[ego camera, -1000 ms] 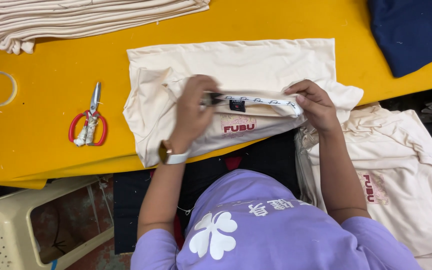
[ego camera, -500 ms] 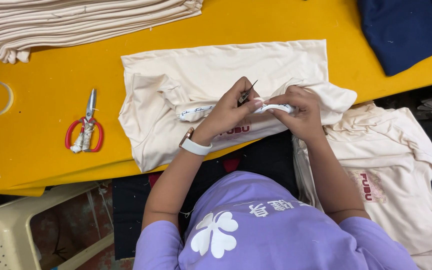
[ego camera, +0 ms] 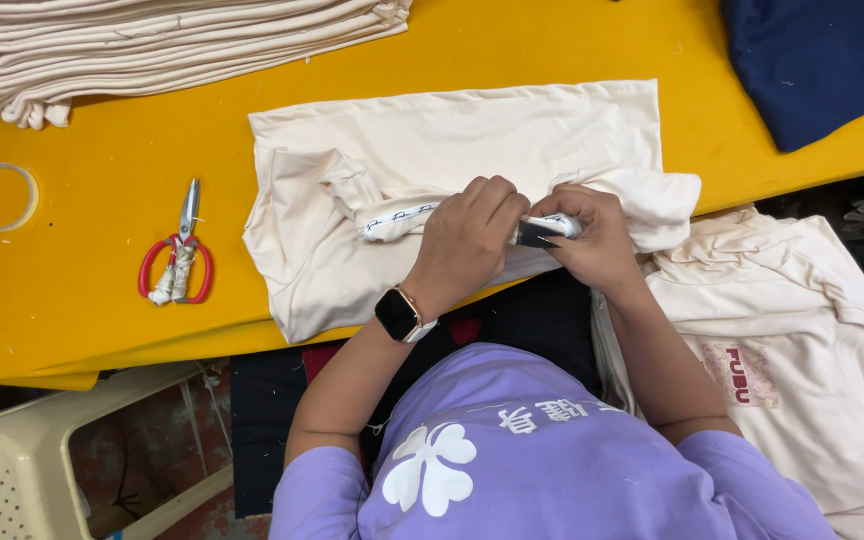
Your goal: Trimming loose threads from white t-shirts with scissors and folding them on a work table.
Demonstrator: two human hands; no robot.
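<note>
We are seeing scissors (ego camera: 180, 250) with red handles lying on the yellow table (ego camera: 102, 180), well left of the middle. A tape ring (ego camera: 0, 197) is lying farther left, near the table's edge. A stack of folded cream shirts (ego camera: 152, 45) is sitting at the top left, and a navy cloth (ego camera: 812, 65) is lying at the top right corner. Below the table on the left, a beige plastic stool (ego camera: 62, 450) is standing. On the right, more cream shirts (ego camera: 802, 350) are hanging off the table's edge.

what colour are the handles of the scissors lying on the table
Red, partly wrapped in whitish cloth, on the scissors; head view.
</note>
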